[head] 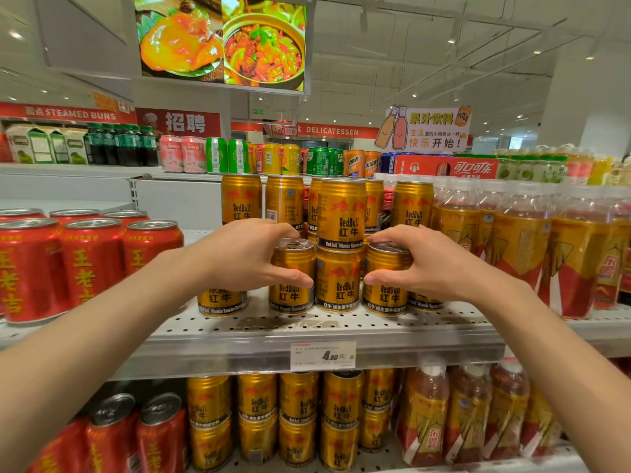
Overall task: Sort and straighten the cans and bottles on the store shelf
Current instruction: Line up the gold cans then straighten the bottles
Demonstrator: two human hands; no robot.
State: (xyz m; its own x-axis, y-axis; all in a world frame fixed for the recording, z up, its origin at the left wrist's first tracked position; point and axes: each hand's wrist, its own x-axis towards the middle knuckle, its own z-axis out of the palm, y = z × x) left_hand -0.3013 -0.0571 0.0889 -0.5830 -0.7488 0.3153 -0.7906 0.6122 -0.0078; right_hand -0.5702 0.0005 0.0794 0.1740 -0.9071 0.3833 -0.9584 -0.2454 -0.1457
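Head view, left hand (246,254) gripping ribbed gold can (292,278), right hand (420,261) gripping another (387,281), perforated shelf (341,324)

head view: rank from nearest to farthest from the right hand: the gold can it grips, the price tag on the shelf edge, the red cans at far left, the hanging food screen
1. Gold Red Bull can gripped by the right hand, front row.
2. White price tag, on the shelf edge, below and left.
3. Red herbal tea cans, far left on the same shelf.
4. Hanging food screen, overhead, well behind the shelves.
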